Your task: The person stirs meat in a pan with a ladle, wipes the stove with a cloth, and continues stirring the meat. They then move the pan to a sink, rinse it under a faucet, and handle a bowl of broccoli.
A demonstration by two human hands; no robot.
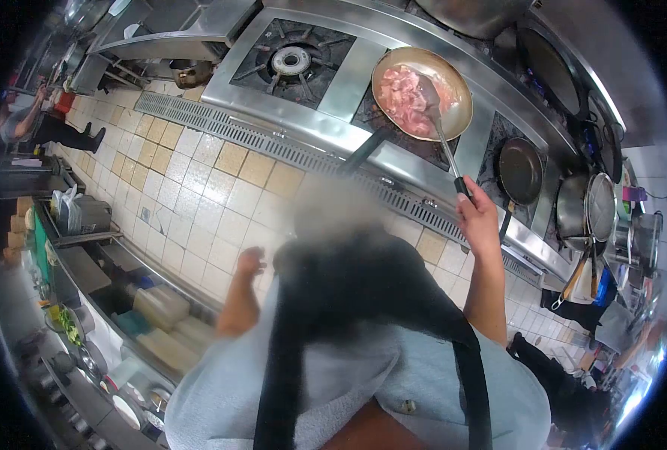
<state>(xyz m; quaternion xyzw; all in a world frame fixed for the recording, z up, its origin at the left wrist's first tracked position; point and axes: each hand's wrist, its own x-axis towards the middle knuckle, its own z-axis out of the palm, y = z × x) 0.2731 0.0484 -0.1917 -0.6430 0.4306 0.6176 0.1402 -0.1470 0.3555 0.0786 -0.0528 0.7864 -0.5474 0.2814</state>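
Observation:
A spatula [447,150] with a metal shaft and black grip is in my right hand [478,216], its fingers closed round the grip. The spatula's blade rests among pieces of pink raw-looking meat [404,96]. That meat lies in a wide frying pan [462,120] on a stove burner, with the pan's dark handle [365,152] pointing toward me. My left hand [251,262] hangs low at my left side over the floor, away from the pan. Its fingers are loosely curled and a little apart, with nothing visible in them.
Left of the pan is a bare gas burner [291,61]. A smaller black pan [520,171] sits to the right, near a steel pot [572,206]. Behind me on the left runs a counter with plastic containers [161,307]. Another person [30,127] stands at the far left.

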